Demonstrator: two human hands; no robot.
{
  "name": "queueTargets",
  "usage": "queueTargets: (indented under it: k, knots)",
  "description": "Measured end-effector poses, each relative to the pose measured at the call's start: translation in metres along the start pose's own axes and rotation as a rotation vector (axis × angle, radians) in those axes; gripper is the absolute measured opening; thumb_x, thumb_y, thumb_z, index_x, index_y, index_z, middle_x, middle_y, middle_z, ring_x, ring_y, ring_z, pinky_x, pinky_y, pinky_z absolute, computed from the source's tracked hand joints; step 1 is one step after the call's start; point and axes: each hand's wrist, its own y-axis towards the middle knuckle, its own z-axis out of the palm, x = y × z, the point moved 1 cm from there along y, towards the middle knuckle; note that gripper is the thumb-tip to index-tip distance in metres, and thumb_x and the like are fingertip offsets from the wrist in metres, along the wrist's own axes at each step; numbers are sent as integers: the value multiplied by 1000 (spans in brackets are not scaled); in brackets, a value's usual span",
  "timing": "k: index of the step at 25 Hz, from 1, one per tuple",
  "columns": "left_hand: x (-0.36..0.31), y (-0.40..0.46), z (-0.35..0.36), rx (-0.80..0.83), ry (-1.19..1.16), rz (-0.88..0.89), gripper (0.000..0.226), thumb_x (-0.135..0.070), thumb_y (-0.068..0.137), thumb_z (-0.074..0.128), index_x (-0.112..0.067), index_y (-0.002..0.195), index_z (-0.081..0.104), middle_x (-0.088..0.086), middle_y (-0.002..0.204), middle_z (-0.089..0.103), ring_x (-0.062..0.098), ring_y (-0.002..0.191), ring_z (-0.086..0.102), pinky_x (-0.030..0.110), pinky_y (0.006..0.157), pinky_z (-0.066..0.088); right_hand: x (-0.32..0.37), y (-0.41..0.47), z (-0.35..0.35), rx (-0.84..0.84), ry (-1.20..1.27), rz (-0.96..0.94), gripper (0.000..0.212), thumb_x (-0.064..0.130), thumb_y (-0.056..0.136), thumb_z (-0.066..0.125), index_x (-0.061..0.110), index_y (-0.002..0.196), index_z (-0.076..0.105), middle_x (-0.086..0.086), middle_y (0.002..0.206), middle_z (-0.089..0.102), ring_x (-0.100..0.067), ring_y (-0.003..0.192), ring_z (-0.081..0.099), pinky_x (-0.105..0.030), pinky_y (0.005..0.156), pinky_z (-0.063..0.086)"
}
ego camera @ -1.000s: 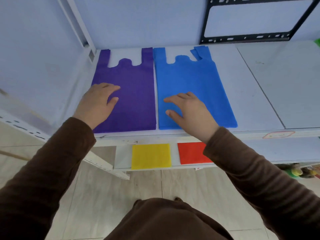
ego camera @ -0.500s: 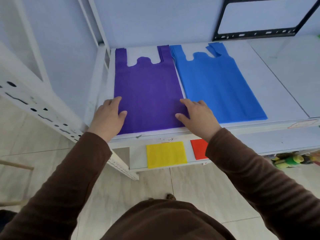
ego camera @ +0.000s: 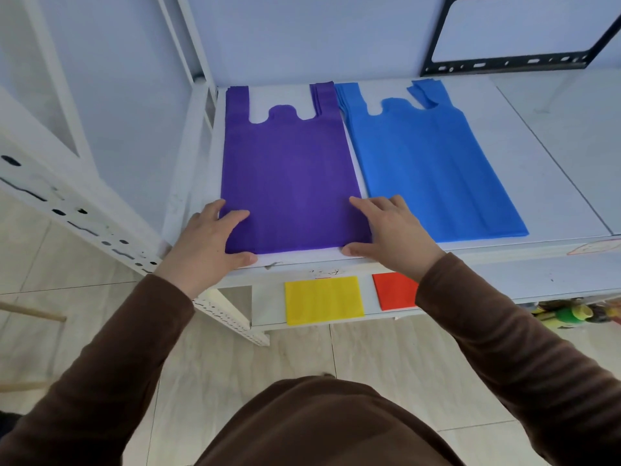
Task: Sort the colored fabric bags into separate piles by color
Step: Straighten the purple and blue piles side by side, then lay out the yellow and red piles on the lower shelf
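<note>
Your purple bags [ego camera: 289,176] lie flat on the white shelf [ego camera: 537,183], handles away from you, just beside the blue bags [ego camera: 430,169]. Your left hand [ego camera: 210,242] and right hand [ego camera: 391,230] rest on the purple pile's near corners — each grip loosely spread, fingers pressing, thumbs at the near edge.
</note>
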Motion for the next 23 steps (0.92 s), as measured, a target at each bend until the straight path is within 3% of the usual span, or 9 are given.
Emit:
queueTargets:
  k: [6,11,15,17,20,23]
  knots:
    - [-2,-2,-1,-20,33,10,64,-50,89,59,-33,147,37,2,154,32,26,135,33,41,111,34,-2,2,-1,-16,-57,-32,67,58,85,59,29,144,44,-4,137,52,-24,114,40,-35,97,40]
    - [-3,-3,-1,-27,86,26,62,-51,92,54,-33,148,35,1,153,35,26,136,32,39,111,33,-1,2,0,-4,-73,-28,64,56,87,57,29,144,44,-2,134,53,-23,112,40,-36,96,41]
    - [-5,-5,2,-76,146,53,63,-48,91,54,-29,148,35,6,155,31,27,141,21,41,114,28,8,-3,0,-15,-97,23,61,51,89,58,28,144,43,-7,146,43,-29,122,38,-41,101,40]
    - [-12,-8,4,-153,136,120,62,-43,90,57,-26,146,37,6,157,28,27,144,16,44,115,28,13,-13,-5,-121,-55,52,57,47,89,60,26,141,48,-6,149,40,-30,126,39,-41,100,42]
    - [-34,-19,14,-243,70,281,56,-36,90,59,-22,143,43,5,152,36,24,143,21,40,115,27,17,-39,-7,-320,55,5,40,39,92,60,21,128,60,-2,131,53,-23,114,47,-36,93,47]
    - [-58,-41,34,-294,37,380,51,-32,91,57,-18,140,47,0,146,45,22,137,32,36,113,31,13,-70,0,-364,70,-68,32,35,94,57,20,121,64,0,113,57,-19,102,49,-32,86,45]
